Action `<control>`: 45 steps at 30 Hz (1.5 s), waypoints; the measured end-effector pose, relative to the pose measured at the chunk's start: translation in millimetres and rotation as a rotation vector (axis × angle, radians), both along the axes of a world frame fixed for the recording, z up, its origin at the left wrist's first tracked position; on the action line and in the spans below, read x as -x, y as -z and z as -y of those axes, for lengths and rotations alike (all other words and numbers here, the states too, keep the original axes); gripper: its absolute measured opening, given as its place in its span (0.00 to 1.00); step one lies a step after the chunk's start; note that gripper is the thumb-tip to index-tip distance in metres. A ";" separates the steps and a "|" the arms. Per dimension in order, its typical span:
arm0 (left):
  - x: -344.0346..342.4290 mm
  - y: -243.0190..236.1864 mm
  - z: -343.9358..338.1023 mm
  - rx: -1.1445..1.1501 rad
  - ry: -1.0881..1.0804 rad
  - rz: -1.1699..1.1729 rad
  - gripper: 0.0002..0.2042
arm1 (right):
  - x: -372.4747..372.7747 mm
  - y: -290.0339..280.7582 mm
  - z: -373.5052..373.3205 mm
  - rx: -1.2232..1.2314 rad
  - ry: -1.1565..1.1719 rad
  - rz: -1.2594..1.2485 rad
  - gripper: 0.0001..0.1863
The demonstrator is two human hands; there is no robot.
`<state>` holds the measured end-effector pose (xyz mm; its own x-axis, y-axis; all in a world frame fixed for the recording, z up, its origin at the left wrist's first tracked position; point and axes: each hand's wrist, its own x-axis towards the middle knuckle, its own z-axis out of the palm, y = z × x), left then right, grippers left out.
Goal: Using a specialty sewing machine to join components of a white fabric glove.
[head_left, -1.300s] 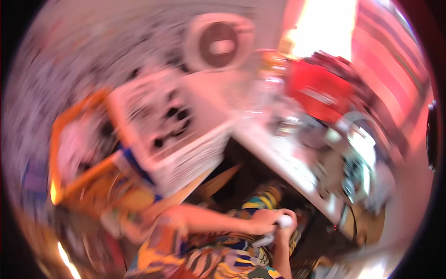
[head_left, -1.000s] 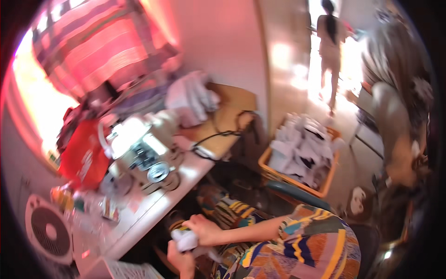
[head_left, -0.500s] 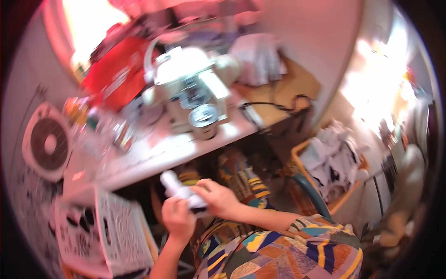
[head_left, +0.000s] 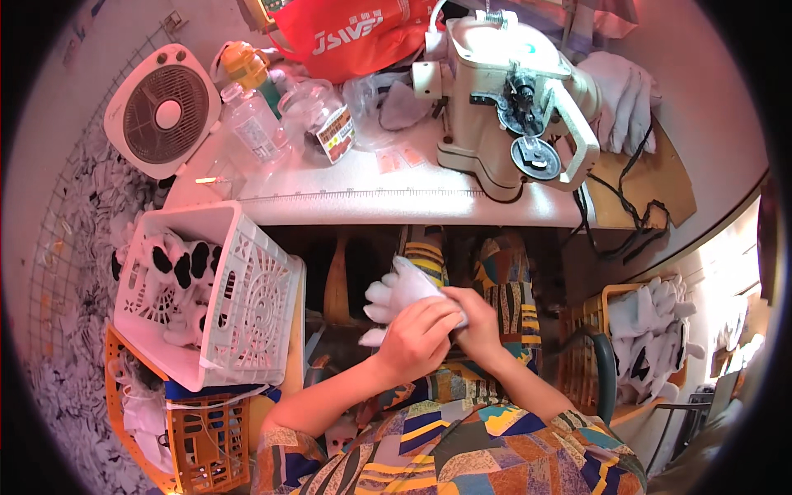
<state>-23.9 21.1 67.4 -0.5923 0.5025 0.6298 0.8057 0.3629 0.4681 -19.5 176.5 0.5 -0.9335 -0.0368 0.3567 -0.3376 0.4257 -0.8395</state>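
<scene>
A white fabric glove (head_left: pixel 404 289) is held over my lap, its several stuffed-looking fingers fanned out to the left and up. My left hand (head_left: pixel 419 340) is closed on its lower part, fingers bent across the cloth. My right hand (head_left: pixel 477 328) grips the cuff end from the right, with the thumb side against it. Both hands touch each other at the cuff, and part of it is hidden under them. Beyond them, on the white table (head_left: pixel 363 206), stands a beige sewing machine (head_left: pixel 470 136) with a round metal disc (head_left: pixel 536 157) at its front.
A white crate (head_left: pixel 247 305) of black-and-white fabric pieces sits on an orange crate (head_left: pixel 210 433) at left. An orange basket (head_left: pixel 582 346) of white gloves stands at right, near a dark chair armrest (head_left: pixel 606 371). A fan (head_left: pixel 165 111), bottles (head_left: pixel 256 124) and a red bag (head_left: pixel 346 41) occupy the table's left side.
The view has turned and sharpened. The glove, bunched up earlier, now shows spread fingers. My left hand has moved over its front, while my right has shifted to the cuff.
</scene>
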 end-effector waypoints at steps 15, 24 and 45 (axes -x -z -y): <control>50.6 114.2 46.9 0.205 -0.522 0.684 0.26 | 20.8 25.4 -57.4 -0.156 0.100 -0.275 0.26; 71.5 71.2 52.1 -0.564 -0.504 0.459 0.15 | 4.9 39.3 -53.6 -0.118 0.204 -0.148 0.18; 217.2 -63.5 68.1 -0.053 -0.585 -0.291 0.04 | 13.4 -3.2 -75.0 -0.097 -0.407 0.563 0.18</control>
<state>-241.1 -46.9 130.9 -0.5604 0.1128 0.8205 0.5784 0.7623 0.2903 -32.9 251.5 3.7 -0.8805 -0.4302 -0.1991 -0.0115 0.4393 -0.8983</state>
